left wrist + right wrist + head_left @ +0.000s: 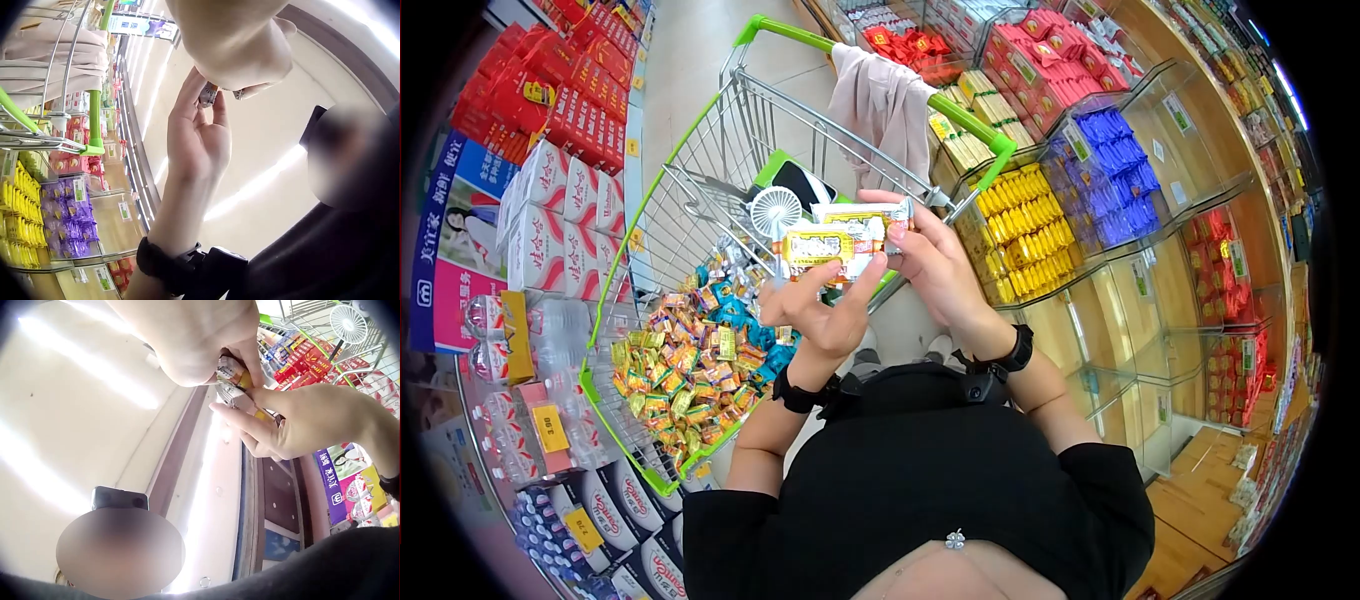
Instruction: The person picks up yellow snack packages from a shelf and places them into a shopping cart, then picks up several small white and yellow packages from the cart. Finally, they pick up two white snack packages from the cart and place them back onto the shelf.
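Observation:
Two small snack packs in white and yellow wrappers are held up in front of the body in the head view. My left hand point(825, 312) pinches the nearer pack point(820, 248) along its lower edge. Behind it, partly covered, is the second pack point(860, 213), gripped at its right end by my right hand point(940, 265), whose thumb also lies at the nearer pack's end. From the right wrist view, the left hand point(312, 419) has its fingers and thumb around a wrapper point(234, 397). In the left wrist view the right hand point(200, 140) reaches up to the packs, mostly hidden there.
A green-edged shopping cart point(590, 340) stands just beyond the hands, with a heap of wrapped candies point(690, 365), a white handheld fan point(776, 210) and a pink cloth point(880, 105) over its bar. Snack bins point(1025, 225) line the right; stacked boxes point(565, 210) line the left.

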{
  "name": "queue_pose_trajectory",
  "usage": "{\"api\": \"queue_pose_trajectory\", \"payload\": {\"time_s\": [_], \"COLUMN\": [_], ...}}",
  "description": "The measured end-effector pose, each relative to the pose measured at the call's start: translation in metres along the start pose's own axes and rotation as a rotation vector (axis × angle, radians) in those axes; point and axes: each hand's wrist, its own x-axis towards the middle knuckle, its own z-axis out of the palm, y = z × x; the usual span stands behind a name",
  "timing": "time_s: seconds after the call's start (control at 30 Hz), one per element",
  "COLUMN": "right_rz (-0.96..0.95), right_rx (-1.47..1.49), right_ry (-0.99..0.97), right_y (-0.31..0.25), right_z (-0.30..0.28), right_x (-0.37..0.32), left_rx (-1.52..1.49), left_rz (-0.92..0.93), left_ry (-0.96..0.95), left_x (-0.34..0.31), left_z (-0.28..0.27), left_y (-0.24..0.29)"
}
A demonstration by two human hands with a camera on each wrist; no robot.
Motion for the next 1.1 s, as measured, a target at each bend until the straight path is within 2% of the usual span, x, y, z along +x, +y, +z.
{"api": "queue_pose_trajectory", "payload": {"time_s": [0.07,0.43,0.53,0.6,0.73,0.87,1.1], "right_rz": [-0.002,-0.009,-0.016,-0.022,-0.014,-0.066,-0.171], "right_rx": [0.022,0.062,0.052,0.026,0.025,-0.096,-0.119], "right_ry": [-0.008,-0.011,0.003,0.009,0.016,-0.001,0.034], "right_y": [0.000,0.001,0.003,0.003,0.001,-0.001,-0.006], "right_z": [-0.001,-0.004,-0.007,-0.010,-0.011,-0.014,-0.025], "right_x": [0.000,0.001,0.001,0.002,0.000,-0.004,-0.023], "left_rx": [-0.041,-0.055,-0.057,-0.026,0.000,-0.119,-0.350], "left_rz": [-0.031,-0.033,-0.074,-0.071,-0.043,-0.001,0.060], "left_ry": [0.053,0.018,-0.010,-0.118,-0.132,-0.106,-0.149], "left_x": [-0.002,0.001,0.001,0.001,0.004,0.000,0.006], "left_z": [0.006,0.009,0.009,0.005,0.004,0.008,0.015], "left_y": [0.003,0.014,0.019,0.023,0.025,0.020,0.033]}}
